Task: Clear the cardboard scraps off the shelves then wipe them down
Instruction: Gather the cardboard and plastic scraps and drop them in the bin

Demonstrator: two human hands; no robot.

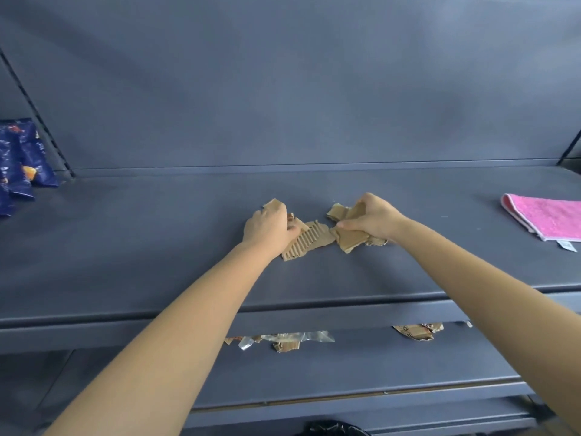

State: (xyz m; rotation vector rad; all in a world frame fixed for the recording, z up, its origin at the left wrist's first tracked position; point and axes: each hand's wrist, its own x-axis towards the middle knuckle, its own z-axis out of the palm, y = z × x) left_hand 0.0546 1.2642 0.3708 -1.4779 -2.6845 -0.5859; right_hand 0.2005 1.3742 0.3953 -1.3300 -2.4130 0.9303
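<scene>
Presently, nearest the camera, a dark object (pixel 333 429) shows at the bottom edge; it is too cropped to identify. Above it, the lower shelf (pixel 377 366) carries uncollected material: a scrap tangled with clear tape (pixel 286 339) and, well apart to the right, a printed scrap (pixel 415 331). This level is not yet cleared.

On the upper shelf (pixel 157 247), both hands work the main pile. The left hand (pixel 270 229) has its fingers curled over the pile's left end, with the thumb pinching the corrugated scrap (pixel 309 242) against the fingers. The right hand (pixel 372 220) closes around the flat scraps (pixel 352 237), with the thumb clamped on top. The two bundles touch at the middle.

Recommended procedure: draw both bundles together into one stack before lifting. Keep the thumbs on top so that thin pieces do not slide out. Check the small fragments behind and under the right hand; loose crumbs are likely to drop during the lift. Transfer the stack to one hand if possible, which frees the other for the lower level.

Farther right, the pink cloth (pixel 547 217) lies folded on the same surface, ready for wiping. Far left, blue packets (pixel 22 162) lean beside the upright. The back panel (pixel 283 89) closes the bay.
</scene>
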